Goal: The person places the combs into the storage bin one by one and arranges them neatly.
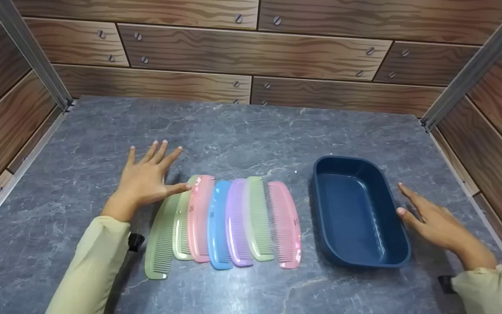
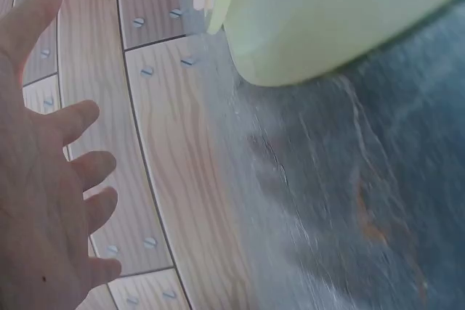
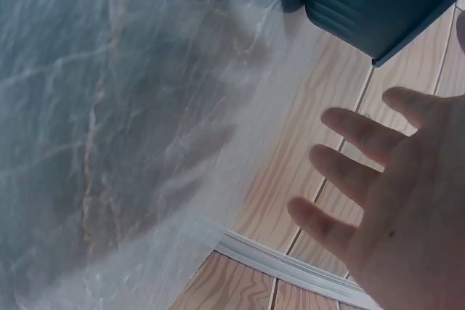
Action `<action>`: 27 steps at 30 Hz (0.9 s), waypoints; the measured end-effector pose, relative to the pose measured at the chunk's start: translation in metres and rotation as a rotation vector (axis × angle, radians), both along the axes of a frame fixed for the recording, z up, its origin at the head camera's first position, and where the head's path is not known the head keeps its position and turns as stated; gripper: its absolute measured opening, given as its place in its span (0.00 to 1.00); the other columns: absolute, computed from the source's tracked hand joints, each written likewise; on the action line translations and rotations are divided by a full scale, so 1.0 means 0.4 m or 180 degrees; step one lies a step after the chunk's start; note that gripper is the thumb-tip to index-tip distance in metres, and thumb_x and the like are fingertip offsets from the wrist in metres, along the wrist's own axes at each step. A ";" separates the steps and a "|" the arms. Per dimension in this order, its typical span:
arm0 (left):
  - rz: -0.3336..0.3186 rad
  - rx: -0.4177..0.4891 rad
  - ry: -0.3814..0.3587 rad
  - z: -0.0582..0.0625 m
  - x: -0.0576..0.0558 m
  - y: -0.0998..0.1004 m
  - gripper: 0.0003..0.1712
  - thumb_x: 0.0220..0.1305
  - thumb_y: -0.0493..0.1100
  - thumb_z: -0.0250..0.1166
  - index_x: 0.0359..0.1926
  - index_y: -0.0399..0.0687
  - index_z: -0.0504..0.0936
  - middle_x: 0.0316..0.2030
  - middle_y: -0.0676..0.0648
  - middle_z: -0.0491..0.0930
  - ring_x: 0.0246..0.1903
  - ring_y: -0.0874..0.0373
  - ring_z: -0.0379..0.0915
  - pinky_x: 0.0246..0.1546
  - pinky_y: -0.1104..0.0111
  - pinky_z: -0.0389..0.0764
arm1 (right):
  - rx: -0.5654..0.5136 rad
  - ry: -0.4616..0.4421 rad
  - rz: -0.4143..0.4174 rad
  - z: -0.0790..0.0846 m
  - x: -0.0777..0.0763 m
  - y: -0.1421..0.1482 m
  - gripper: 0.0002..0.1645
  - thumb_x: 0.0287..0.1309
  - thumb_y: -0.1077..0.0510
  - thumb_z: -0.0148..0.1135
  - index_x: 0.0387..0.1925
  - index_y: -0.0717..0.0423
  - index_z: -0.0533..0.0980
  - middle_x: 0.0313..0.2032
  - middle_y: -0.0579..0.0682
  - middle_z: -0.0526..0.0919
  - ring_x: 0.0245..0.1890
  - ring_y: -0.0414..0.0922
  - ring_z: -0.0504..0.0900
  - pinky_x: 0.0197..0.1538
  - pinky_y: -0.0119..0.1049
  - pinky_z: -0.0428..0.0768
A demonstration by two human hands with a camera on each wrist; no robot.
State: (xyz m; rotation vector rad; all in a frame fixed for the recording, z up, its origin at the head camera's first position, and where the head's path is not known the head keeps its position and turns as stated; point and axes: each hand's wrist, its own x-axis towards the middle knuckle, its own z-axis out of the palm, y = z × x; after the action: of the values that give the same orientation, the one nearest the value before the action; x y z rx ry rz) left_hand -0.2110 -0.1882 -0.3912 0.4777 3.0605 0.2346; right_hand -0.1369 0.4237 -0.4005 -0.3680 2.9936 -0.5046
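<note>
Several combs lie side by side on the grey marbled table. From the left in the head view come a green comb, a light green one behind a pink comb, a blue comb, a purple comb, another green comb and a pink comb at the right end. My left hand is spread over the far left end of the row, its thumb overlapping the comb tops. Beside the right wall of a dark blue tray, my right hand hovers with fingers extended, holding nothing.
Wood-patterned panels stand at the back and both sides, with metal posts at the corners. The marbled table stretches behind the combs and the tray.
</note>
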 end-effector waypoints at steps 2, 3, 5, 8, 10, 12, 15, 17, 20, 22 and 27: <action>-0.0029 0.0002 0.0017 0.000 -0.006 0.006 0.57 0.52 0.81 0.52 0.76 0.60 0.48 0.75 0.38 0.44 0.75 0.42 0.37 0.69 0.37 0.30 | -0.0137 -0.0008 0.0074 0.001 0.003 -0.005 0.39 0.71 0.49 0.48 0.76 0.52 0.45 0.67 0.72 0.61 0.62 0.76 0.61 0.54 0.74 0.60; -0.0039 0.0009 0.0018 0.000 -0.009 0.009 0.57 0.52 0.80 0.52 0.76 0.61 0.49 0.75 0.38 0.44 0.75 0.42 0.37 0.69 0.37 0.30 | -0.0204 -0.0014 0.0112 0.001 0.004 -0.007 0.39 0.71 0.50 0.48 0.76 0.53 0.46 0.67 0.71 0.62 0.61 0.76 0.63 0.53 0.73 0.62; -0.0058 0.0032 0.0018 0.000 -0.016 0.016 0.57 0.51 0.80 0.54 0.75 0.61 0.50 0.74 0.37 0.46 0.75 0.42 0.39 0.69 0.37 0.30 | -0.0333 -0.0080 0.0163 0.001 0.004 -0.010 0.38 0.71 0.52 0.47 0.75 0.56 0.46 0.66 0.72 0.63 0.61 0.76 0.63 0.52 0.73 0.63; -0.0090 0.0085 0.0005 -0.001 -0.025 0.027 0.57 0.50 0.79 0.56 0.75 0.61 0.52 0.74 0.37 0.48 0.74 0.41 0.43 0.69 0.38 0.31 | -0.0515 -0.0196 0.0217 -0.001 0.002 -0.011 0.37 0.72 0.54 0.46 0.74 0.60 0.46 0.65 0.73 0.63 0.60 0.74 0.65 0.52 0.73 0.65; -0.0113 0.0121 -0.0007 -0.003 -0.031 0.036 0.57 0.49 0.79 0.57 0.75 0.61 0.53 0.74 0.38 0.51 0.74 0.42 0.45 0.70 0.38 0.34 | -0.0599 -0.0265 0.0241 -0.003 0.001 -0.010 0.36 0.73 0.55 0.45 0.74 0.61 0.46 0.65 0.73 0.63 0.60 0.70 0.67 0.52 0.71 0.67; -0.0134 0.0148 -0.0010 -0.005 -0.036 0.043 0.57 0.47 0.79 0.58 0.74 0.61 0.55 0.73 0.39 0.53 0.73 0.41 0.49 0.70 0.37 0.38 | -0.0666 -0.0320 0.0258 -0.005 0.001 -0.010 0.36 0.73 0.56 0.44 0.74 0.61 0.46 0.65 0.72 0.63 0.60 0.57 0.70 0.53 0.70 0.68; -0.0157 0.0168 0.0012 -0.010 -0.041 0.052 0.57 0.46 0.79 0.60 0.73 0.61 0.58 0.72 0.39 0.59 0.71 0.41 0.54 0.69 0.37 0.46 | -0.0712 -0.0393 0.0259 -0.009 0.003 -0.010 0.35 0.73 0.56 0.44 0.75 0.59 0.46 0.66 0.69 0.62 0.58 0.39 0.68 0.53 0.68 0.69; -0.0183 0.0190 0.0024 -0.012 -0.045 0.058 0.56 0.46 0.78 0.62 0.72 0.60 0.60 0.70 0.40 0.63 0.69 0.40 0.58 0.67 0.37 0.51 | -0.0731 -0.0417 0.0250 -0.010 0.004 -0.009 0.35 0.73 0.55 0.44 0.75 0.57 0.46 0.67 0.68 0.61 0.56 0.28 0.64 0.53 0.63 0.71; -0.0206 0.0262 -0.0029 -0.013 -0.051 0.068 0.54 0.46 0.76 0.63 0.71 0.60 0.62 0.68 0.40 0.66 0.67 0.39 0.61 0.65 0.39 0.56 | -0.0772 -0.0422 0.0237 -0.009 0.005 -0.009 0.36 0.72 0.55 0.46 0.75 0.54 0.47 0.67 0.64 0.62 0.52 0.20 0.62 0.53 0.47 0.75; -0.0228 0.0346 -0.0090 -0.015 -0.056 0.074 0.53 0.46 0.75 0.64 0.71 0.60 0.63 0.67 0.40 0.67 0.66 0.39 0.61 0.63 0.38 0.58 | -0.0824 -0.0423 0.0257 -0.009 0.005 -0.007 0.36 0.72 0.56 0.46 0.75 0.53 0.47 0.66 0.63 0.64 0.51 0.20 0.64 0.49 0.37 0.75; -0.0307 0.0519 -0.0216 -0.023 -0.066 0.086 0.50 0.46 0.72 0.66 0.68 0.57 0.68 0.64 0.39 0.69 0.64 0.38 0.60 0.62 0.39 0.59 | -0.1174 -0.0544 0.0259 -0.015 0.006 0.009 0.35 0.72 0.59 0.46 0.75 0.52 0.48 0.59 0.48 0.67 0.48 0.26 0.71 0.44 0.31 0.77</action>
State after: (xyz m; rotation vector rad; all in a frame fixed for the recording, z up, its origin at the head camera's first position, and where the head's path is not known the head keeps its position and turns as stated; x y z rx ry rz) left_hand -0.2374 -0.1539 -0.4004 0.6097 2.9563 0.4887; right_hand -0.1344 0.4274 -0.4065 -0.4435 2.7020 -1.0264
